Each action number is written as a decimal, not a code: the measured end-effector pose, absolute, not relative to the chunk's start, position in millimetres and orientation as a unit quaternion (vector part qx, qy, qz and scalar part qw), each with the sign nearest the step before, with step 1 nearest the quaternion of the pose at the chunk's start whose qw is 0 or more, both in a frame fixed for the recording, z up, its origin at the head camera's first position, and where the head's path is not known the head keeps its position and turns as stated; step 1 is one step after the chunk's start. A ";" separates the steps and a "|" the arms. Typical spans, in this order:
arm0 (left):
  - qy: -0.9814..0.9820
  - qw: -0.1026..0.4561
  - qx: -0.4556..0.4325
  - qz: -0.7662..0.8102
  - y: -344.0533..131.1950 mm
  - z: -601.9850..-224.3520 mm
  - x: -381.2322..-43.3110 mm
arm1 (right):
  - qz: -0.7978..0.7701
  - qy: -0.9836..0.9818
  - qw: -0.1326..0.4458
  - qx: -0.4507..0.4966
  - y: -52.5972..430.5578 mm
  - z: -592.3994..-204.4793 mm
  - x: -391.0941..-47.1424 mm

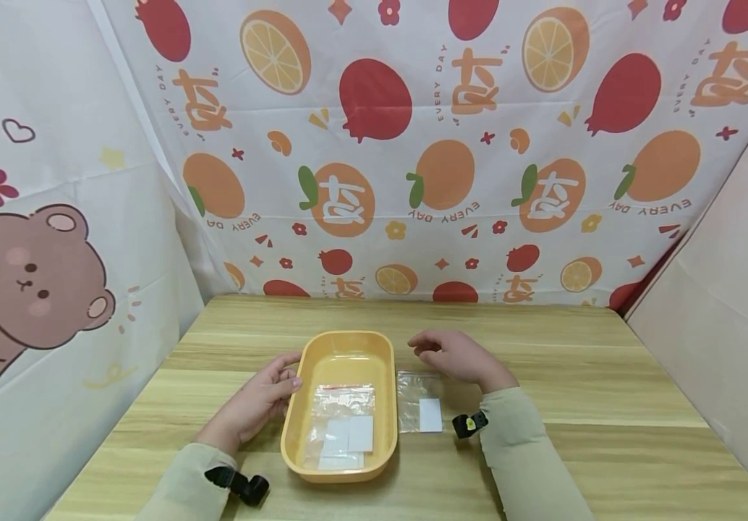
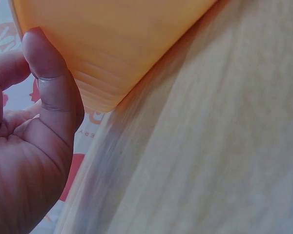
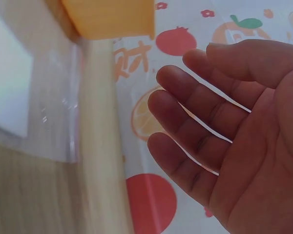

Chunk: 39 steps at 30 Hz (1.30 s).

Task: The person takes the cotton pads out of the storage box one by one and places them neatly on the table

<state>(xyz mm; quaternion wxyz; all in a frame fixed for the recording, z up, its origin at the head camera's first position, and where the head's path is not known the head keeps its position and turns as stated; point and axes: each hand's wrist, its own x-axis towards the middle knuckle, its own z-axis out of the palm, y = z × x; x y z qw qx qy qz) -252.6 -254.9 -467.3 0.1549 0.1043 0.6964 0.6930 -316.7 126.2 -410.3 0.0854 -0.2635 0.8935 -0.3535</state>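
Observation:
A yellow plastic tray (image 1: 383, 362) stands on the table with its long side pointing away from me. My left hand (image 1: 260, 396) holds its left rim, the thumb (image 2: 46, 63) at the edge and the other fingers partly hidden. Inside the tray lie clear zip bags (image 1: 322, 409) with white cards (image 1: 361, 434) in them, overlapping one another. Just right of the tray, another clear zip bag (image 1: 409, 405) lies on the wood, holding one white card (image 1: 430, 415). My right hand (image 1: 455, 354) is over that bag's far end, fingers (image 3: 195, 102) loosely bent and nothing in them.
The wooden table (image 1: 582, 405) runs back to a fruit-print cloth (image 1: 400, 181) hanging behind it. On the left hangs a cloth with a bear print (image 1: 35, 275). A black strap with a small camera is on each wrist.

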 end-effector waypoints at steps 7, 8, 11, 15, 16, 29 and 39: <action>0.693 0.154 0.108 0.696 -255.1 -468.8 -253.1 | -0.364 0.880 0.069 -0.298 122.0 -400.7 -311.3; 0.692 0.153 0.109 0.697 -255.2 -469.3 -253.5 | -0.362 0.879 0.067 -0.303 121.4 -399.3 -310.6; 0.689 0.153 0.111 0.700 -255.8 -470.9 -254.5 | -0.355 0.879 0.058 -0.315 119.8 -396.1 -309.1; 0.687 0.153 0.113 0.701 -256.2 -472.2 -255.4 | -0.350 0.876 0.051 -0.329 116.3 -391.2 -305.6; 0.687 0.153 0.114 0.701 -256.3 -472.3 -255.5 | -0.351 0.874 0.051 -0.333 115.0 -389.8 -304.4; 0.687 0.156 0.115 0.701 -255.5 -470.2 -254.7 | -0.356 0.861 0.060 -0.358 95.3 -384.2 -291.1; 0.688 0.156 0.112 0.700 -255.9 -470.8 -254.9 | -0.343 0.852 0.055 -0.392 74.2 -391.6 -284.5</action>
